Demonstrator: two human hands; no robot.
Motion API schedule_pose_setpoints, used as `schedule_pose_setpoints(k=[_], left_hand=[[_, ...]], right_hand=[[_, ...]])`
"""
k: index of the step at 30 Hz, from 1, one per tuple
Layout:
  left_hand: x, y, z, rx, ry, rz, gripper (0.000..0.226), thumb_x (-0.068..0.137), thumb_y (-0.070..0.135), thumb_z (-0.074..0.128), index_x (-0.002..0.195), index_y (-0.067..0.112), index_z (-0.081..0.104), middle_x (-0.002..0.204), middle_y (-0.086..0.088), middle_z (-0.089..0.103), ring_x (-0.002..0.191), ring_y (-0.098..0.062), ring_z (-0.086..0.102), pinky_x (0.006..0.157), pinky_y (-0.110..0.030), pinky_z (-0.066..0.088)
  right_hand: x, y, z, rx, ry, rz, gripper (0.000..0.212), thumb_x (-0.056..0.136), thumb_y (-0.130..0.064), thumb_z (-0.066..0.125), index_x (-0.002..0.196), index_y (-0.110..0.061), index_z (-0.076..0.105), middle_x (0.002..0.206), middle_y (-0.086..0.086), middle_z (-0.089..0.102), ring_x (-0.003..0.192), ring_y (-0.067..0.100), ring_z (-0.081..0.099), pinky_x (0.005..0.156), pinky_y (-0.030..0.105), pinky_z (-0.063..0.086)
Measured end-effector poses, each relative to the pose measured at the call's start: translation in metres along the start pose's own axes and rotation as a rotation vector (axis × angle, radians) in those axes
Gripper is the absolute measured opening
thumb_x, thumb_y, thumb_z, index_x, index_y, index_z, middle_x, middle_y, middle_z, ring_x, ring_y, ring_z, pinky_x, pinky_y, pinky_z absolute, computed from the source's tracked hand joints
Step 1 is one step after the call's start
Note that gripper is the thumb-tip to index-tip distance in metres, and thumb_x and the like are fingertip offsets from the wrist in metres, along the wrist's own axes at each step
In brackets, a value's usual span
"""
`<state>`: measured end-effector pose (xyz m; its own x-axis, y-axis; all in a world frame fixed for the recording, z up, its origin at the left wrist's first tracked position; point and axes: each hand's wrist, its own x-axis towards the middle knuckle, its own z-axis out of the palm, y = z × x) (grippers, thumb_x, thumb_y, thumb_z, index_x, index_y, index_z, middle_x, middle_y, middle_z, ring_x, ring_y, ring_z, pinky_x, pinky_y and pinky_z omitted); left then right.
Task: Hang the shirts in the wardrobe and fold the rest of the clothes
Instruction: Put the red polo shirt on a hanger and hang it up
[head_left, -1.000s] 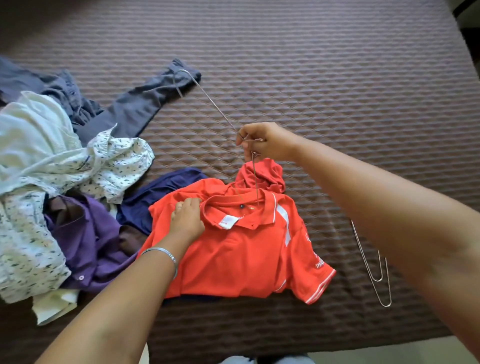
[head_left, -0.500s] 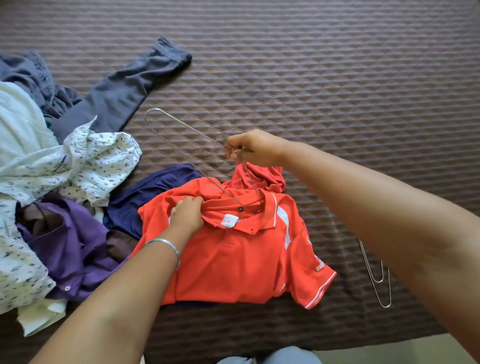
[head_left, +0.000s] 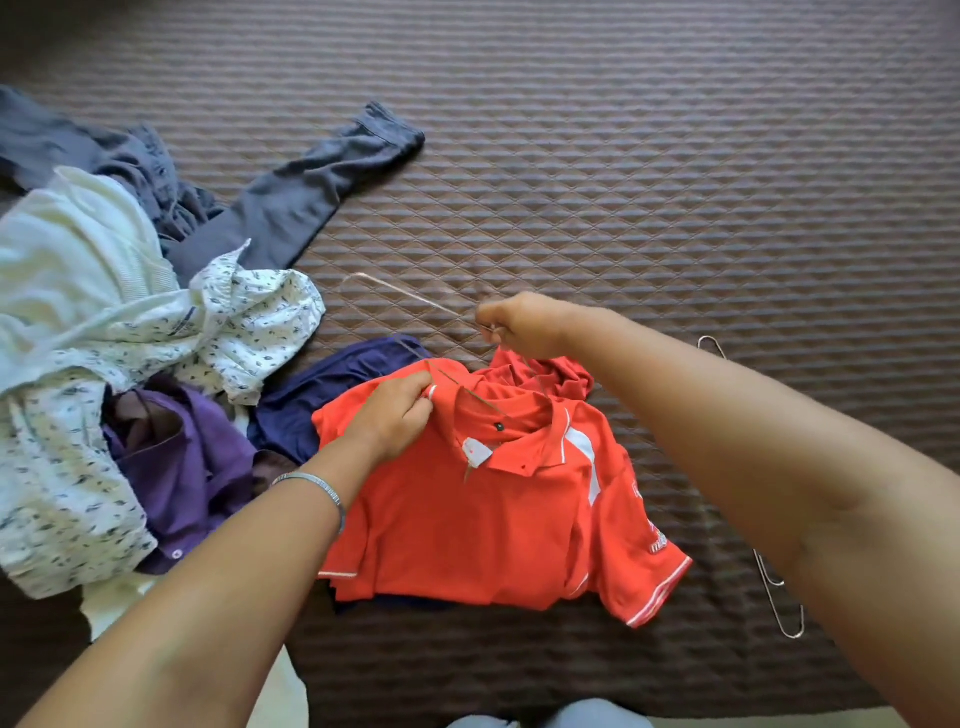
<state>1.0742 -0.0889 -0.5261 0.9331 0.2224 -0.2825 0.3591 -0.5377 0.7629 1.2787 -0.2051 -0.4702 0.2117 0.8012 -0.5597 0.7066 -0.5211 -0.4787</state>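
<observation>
The orange polo shirt (head_left: 498, 519) lay front-up on the quilted brown bedspread (head_left: 675, 182), collar away from the person, presumably so that its neck opening faced the hand bringing in the hanger; the left hand (head_left: 395, 415) pinched the collar edge at the shirt's left shoulder, fingers curled into the fabric, which I judged was meant to hold the neck open and keep the shirt from sliding; the right hand (head_left: 519, 325) was closed round the neck of a thin wire hanger (head_left: 405, 293), just beyond the collar, the hanger tilted so that one arm dipped down inside the collar while the other stuck out to the left over the bedspread; that slant looked like the way to feed one shoulder in first, since both would not pass the buttoned neck at once; the two hands stood near each other but apart, each clamped on its own thing; the rest of the clothes (head_left: 104, 364), a white patterned shirt, a purple one and dark trousers, were heaped to the left, touching the polo's edge, still unsorted; spare wire hangers (head_left: 779, 613) lay by the right forearm, within reach for the next shirts; no wardrobe was in view.
</observation>
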Motion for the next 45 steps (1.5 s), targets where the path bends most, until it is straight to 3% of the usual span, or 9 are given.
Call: schedule_pose_setpoints(k=[3, 6, 12, 15, 22, 33, 36, 42, 45], left_hand=[[-0.012, 0.016, -0.018, -0.087, 0.046, 0.005, 0.024, 0.077, 0.014, 0.042, 0.063, 0.034, 0.043, 0.062, 0.021, 0.056, 0.061, 0.003, 0.049, 0.061, -0.019, 0.035], [-0.026, 0.028, -0.045, -0.277, 0.158, -0.067, 0.017, 0.071, 0.02, 0.043, 0.055, 0.025, 0.042, 0.052, 0.014, 0.042, 0.053, -0.002, 0.036, 0.056, -0.031, 0.03], [-0.057, 0.112, -0.119, -0.543, 0.254, -0.014, 0.004, 0.058, 0.008, 0.038, 0.059, 0.01, 0.041, 0.049, 0.009, 0.039, 0.045, 0.002, 0.033, 0.047, -0.018, 0.027], [-0.078, 0.149, -0.169, -0.556, 0.339, 0.035, 0.014, 0.056, 0.007, 0.038, 0.058, 0.01, 0.051, 0.049, 0.008, 0.044, 0.043, 0.001, 0.037, 0.045, -0.015, 0.031], [-0.139, 0.233, -0.246, -0.364, 0.385, 0.199, 0.01, 0.062, -0.001, 0.037, 0.059, 0.007, 0.041, 0.043, 0.013, 0.039, 0.04, 0.002, 0.034, 0.04, -0.014, 0.027], [-0.18, 0.271, -0.281, 0.109, 0.364, 0.194, 0.026, 0.049, 0.033, 0.065, 0.068, 0.02, 0.053, 0.064, 0.002, 0.051, 0.063, -0.012, 0.044, 0.063, -0.029, 0.038], [-0.177, 0.289, -0.284, 0.217, 0.356, 0.183, 0.021, 0.064, 0.02, 0.072, 0.076, 0.02, 0.054, 0.067, 0.001, 0.057, 0.065, -0.014, 0.048, 0.065, -0.03, 0.039], [-0.182, 0.332, -0.294, 0.567, 0.475, 0.291, 0.016, 0.083, 0.003, 0.054, 0.096, 0.011, 0.052, 0.083, -0.007, 0.06, 0.079, -0.028, 0.055, 0.068, -0.035, 0.041], [-0.192, 0.338, -0.307, 0.556, 0.505, 0.431, 0.017, 0.075, 0.013, 0.05, 0.092, 0.01, 0.051, 0.077, -0.006, 0.058, 0.074, -0.028, 0.053, 0.069, -0.039, 0.041]], right_hand=[[-0.018, -0.016, 0.007, 0.06, 0.056, -0.02, 0.019, 0.09, -0.005, 0.045, 0.099, -0.01, 0.061, 0.102, 0.015, 0.065, 0.09, 0.029, 0.057, 0.082, 0.035, 0.048], [-0.04, -0.029, -0.003, 0.199, 0.219, -0.042, 0.024, 0.085, -0.001, 0.047, 0.08, -0.024, 0.052, 0.088, 0.007, 0.064, 0.084, 0.025, 0.058, 0.081, 0.034, 0.049], [-0.101, -0.085, -0.028, 0.168, 0.414, -0.192, 0.02, 0.075, -0.01, 0.043, 0.085, -0.016, 0.06, 0.069, -0.008, 0.056, 0.065, 0.018, 0.05, 0.061, 0.018, 0.039], [-0.128, -0.1, -0.038, 0.052, 0.438, -0.169, 0.027, 0.077, -0.019, 0.04, 0.091, -0.012, 0.062, 0.066, -0.013, 0.052, 0.069, 0.02, 0.05, 0.066, 0.027, 0.042], [-0.18, -0.147, -0.071, -0.273, 0.407, 0.026, 0.024, 0.088, -0.012, 0.047, 0.107, -0.024, 0.056, 0.109, 0.005, 0.065, 0.102, 0.03, 0.058, 0.083, 0.035, 0.044], [-0.255, -0.249, -0.155, -0.836, 0.522, 0.032, 0.027, 0.098, -0.016, 0.038, 0.12, -0.021, 0.053, 0.119, 0.006, 0.062, 0.116, 0.027, 0.055, 0.094, 0.039, 0.037], [-0.266, -0.272, -0.17, -0.904, 0.589, 0.016, 0.031, 0.094, -0.009, 0.044, 0.122, -0.021, 0.053, 0.118, 0.005, 0.062, 0.115, 0.027, 0.055, 0.089, 0.036, 0.038], [-0.277, -0.259, -0.197, -0.585, 0.834, -0.112, 0.033, 0.088, -0.013, 0.051, 0.119, -0.024, 0.056, 0.121, 0.005, 0.057, 0.119, 0.027, 0.05, 0.093, 0.037, 0.036], [-0.293, -0.244, -0.213, -0.085, 0.883, -0.176, 0.071, 0.078, -0.01, 0.064, 0.14, -0.019, 0.031, 0.142, 0.009, 0.034, 0.13, 0.026, 0.036, 0.106, 0.039, 0.036]])
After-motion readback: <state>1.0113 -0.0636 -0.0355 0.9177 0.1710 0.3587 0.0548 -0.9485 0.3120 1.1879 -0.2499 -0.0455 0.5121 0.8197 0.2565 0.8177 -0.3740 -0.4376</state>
